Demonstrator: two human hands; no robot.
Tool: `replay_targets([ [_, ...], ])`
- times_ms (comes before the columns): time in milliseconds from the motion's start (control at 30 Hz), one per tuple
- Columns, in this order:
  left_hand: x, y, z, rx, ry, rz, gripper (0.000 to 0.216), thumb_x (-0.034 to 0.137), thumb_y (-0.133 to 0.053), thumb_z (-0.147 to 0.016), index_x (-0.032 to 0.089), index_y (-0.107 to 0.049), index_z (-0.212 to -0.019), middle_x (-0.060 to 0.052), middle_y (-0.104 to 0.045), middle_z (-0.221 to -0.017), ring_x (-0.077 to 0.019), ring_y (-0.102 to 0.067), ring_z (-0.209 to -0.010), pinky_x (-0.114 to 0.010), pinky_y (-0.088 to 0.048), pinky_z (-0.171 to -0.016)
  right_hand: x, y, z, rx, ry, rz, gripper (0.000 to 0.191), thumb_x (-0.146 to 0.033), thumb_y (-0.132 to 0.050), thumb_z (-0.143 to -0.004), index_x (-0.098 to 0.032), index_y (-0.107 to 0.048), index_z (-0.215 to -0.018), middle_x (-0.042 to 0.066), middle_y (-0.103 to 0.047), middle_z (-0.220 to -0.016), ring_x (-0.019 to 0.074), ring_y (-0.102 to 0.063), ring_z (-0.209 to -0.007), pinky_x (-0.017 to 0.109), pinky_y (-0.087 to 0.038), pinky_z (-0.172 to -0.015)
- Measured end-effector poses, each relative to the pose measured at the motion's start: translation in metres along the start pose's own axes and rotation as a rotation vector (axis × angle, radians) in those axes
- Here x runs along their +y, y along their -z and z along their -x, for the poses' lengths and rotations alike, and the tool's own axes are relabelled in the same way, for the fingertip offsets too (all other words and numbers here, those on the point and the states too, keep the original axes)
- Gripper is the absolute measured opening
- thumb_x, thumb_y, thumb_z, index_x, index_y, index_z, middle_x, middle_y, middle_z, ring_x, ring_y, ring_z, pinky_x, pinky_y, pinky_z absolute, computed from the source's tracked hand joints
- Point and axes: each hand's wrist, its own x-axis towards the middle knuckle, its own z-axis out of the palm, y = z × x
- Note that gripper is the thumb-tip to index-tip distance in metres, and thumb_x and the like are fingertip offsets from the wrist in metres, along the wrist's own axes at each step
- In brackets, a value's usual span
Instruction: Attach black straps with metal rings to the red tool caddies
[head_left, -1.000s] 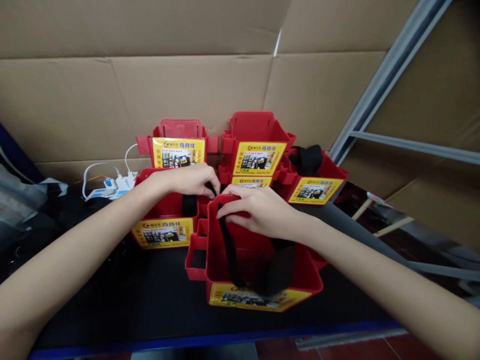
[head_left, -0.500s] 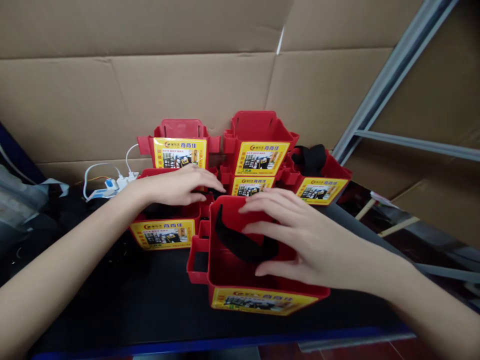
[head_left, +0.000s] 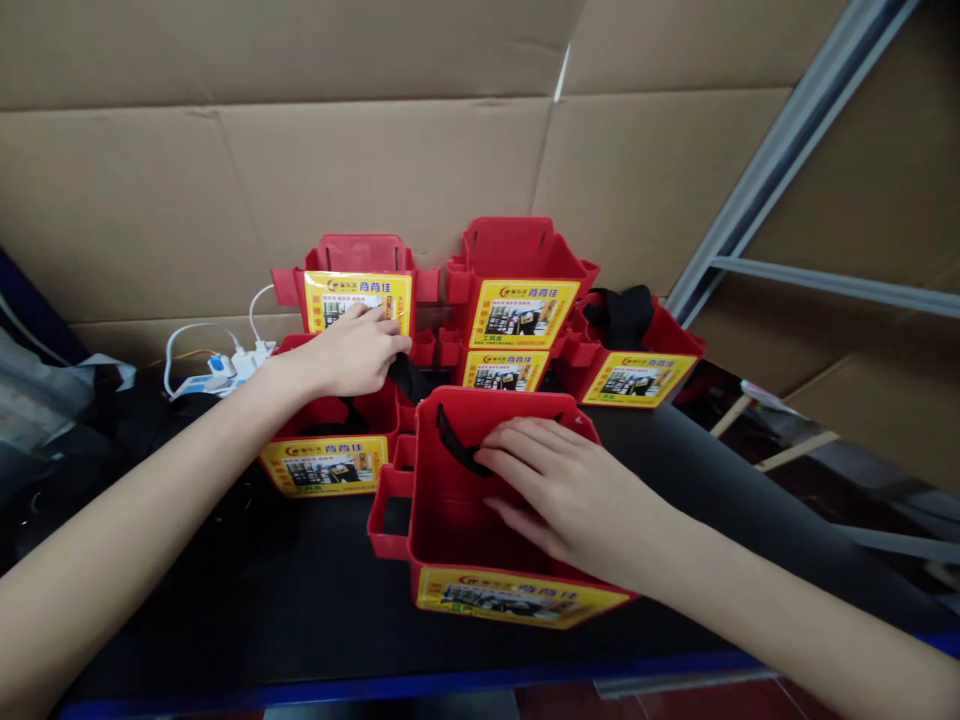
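In front of me a red plastic tool box [head_left: 457, 525] with a yellow label stands on the black tabletop. A black strap [head_left: 455, 440] runs through its back wall, and part of it lies against the inside. My right hand [head_left: 551, 480] reaches into this box with its fingers closed on the strap; the thumb is partly hidden. Behind the box, my left hand [head_left: 364, 350] pinches the strap where it comes out at the back. Below my left forearm sits another red box [head_left: 330, 465], with black material inside.
Farther back stand a red box [head_left: 360, 250] on the left, stacked red boxes [head_left: 517, 245] in the middle and a red box [head_left: 645, 380] with a black strap on the right. A white power strip [head_left: 236, 365] lies at left. Cardboard [head_left: 375, 170] lines the back.
My left hand has moved up and left, drawing the strap out behind the box. My right hand has gone deeper inside and closed on the strap, whose inner loop is now smaller.
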Motion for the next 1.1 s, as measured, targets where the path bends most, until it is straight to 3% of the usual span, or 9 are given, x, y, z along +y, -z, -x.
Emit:
replay_targets([
  [167, 0.007, 0.005, 0.003, -0.029, -0.209, 0.362, 0.030, 0.017, -0.047, -0.080, 0.020, -0.057, -0.108, -0.007, -0.060, -0.110, -0.0213, -0.051, -0.103, -0.038, -0.032, -0.092, 0.011, 0.008, 0.002, 0.031, 0.026, 0.106, 0.030, -0.009, -0.051, -0.079, -0.013, -0.061, -0.107, 0.011, -0.065, -0.101, 0.0223, -0.061, -0.091, 0.038, -0.048, -0.083],
  [267, 0.011, 0.007, 0.003, -0.062, -0.307, 0.552, 0.021, 0.022, -0.044, -0.085, 0.020, -0.061, -0.099, -0.005, -0.065, -0.101, -0.0163, -0.056, -0.094, -0.033, -0.036, -0.089, 0.022, 0.010, 0.003, 0.017, 0.007, 0.094, 0.029, -0.005, -0.046, -0.080, -0.013, -0.061, -0.104, 0.010, -0.068, -0.093, 0.0198, -0.063, -0.083, 0.034, -0.049, -0.076],
  [400, 0.012, 0.003, 0.002, -0.044, -0.255, 0.518, 0.018, 0.017, -0.043, -0.084, 0.018, -0.061, -0.087, -0.004, -0.066, -0.090, -0.0153, -0.058, -0.085, -0.033, -0.038, -0.083, 0.030, 0.008, 0.000, -0.091, -0.092, -0.031, 0.034, 0.001, -0.046, -0.074, -0.015, -0.061, -0.099, 0.006, -0.068, -0.088, 0.0171, -0.064, -0.075, 0.028, -0.049, -0.065],
  [500, 0.012, 0.000, 0.001, -0.046, -0.276, 0.453, 0.019, 0.012, -0.041, -0.081, 0.018, -0.060, -0.081, -0.004, -0.065, -0.084, -0.0160, -0.058, -0.082, -0.034, -0.038, -0.080, 0.029, 0.005, -0.001, -0.159, -0.112, -0.103, 0.038, 0.002, -0.043, -0.073, -0.014, -0.059, -0.103, 0.007, -0.067, -0.094, 0.0173, -0.063, -0.081, 0.029, -0.048, -0.071],
  [600, 0.013, 0.001, 0.002, -0.045, -0.285, 0.390, 0.019, 0.011, -0.041, -0.080, 0.019, -0.059, -0.079, -0.003, -0.064, -0.081, -0.0164, -0.056, -0.081, -0.036, -0.036, -0.083, 0.022, 0.003, -0.001, -0.171, -0.116, -0.097, 0.033, -0.022, -0.051, -0.082, -0.009, -0.054, -0.113, 0.013, -0.065, -0.101, 0.0221, -0.063, -0.086, 0.036, -0.047, -0.078],
  [667, 0.015, 0.004, 0.003, -0.047, -0.279, 0.347, 0.020, 0.011, -0.040, -0.081, 0.019, -0.058, -0.079, -0.002, -0.064, -0.081, -0.0165, -0.056, -0.082, -0.038, -0.033, -0.086, 0.017, 0.001, -0.002, -0.188, -0.131, -0.011, 0.048, -0.037, -0.059, -0.078, -0.006, -0.053, -0.114, 0.014, -0.066, -0.096, 0.0248, -0.063, -0.081, 0.038, -0.048, -0.076],
  [767, 0.018, 0.005, 0.007, -0.036, -0.259, 0.341, 0.018, 0.013, -0.042, -0.081, 0.019, -0.059, -0.083, -0.002, -0.064, -0.084, -0.0169, -0.055, -0.086, -0.039, -0.030, -0.090, 0.011, -0.001, -0.006, -0.193, -0.145, 0.209, 0.047, -0.019, -0.060, -0.076, -0.005, -0.050, -0.120, 0.011, -0.067, -0.083, 0.0223, -0.063, -0.067, 0.033, -0.048, -0.063],
  [900, 0.018, 0.002, 0.011, -0.006, -0.211, 0.465, 0.021, 0.019, -0.047, -0.083, 0.019, -0.058, -0.100, -0.005, -0.064, -0.101, -0.0173, -0.055, -0.095, -0.036, -0.031, -0.092, 0.009, 0.002, -0.012, -0.055, 0.018, 0.317, 0.055, -0.004, -0.040, -0.083, -0.024, -0.038, -0.134, 0.010, -0.062, -0.098, 0.0174, -0.061, -0.071, 0.027, -0.045, -0.056],
  [1100, 0.020, 0.004, 0.011, 0.021, -0.163, 0.601, 0.023, 0.021, -0.044, -0.087, 0.020, -0.060, -0.103, -0.005, -0.065, -0.105, -0.0168, -0.057, -0.098, -0.035, -0.036, -0.094, 0.012, 0.004, -0.013, 0.019, 0.156, 0.140, 0.029, -0.009, -0.037, -0.086, -0.014, -0.062, -0.099, 0.012, -0.061, -0.102, 0.0206, -0.057, -0.086, 0.032, -0.048, -0.068],
])
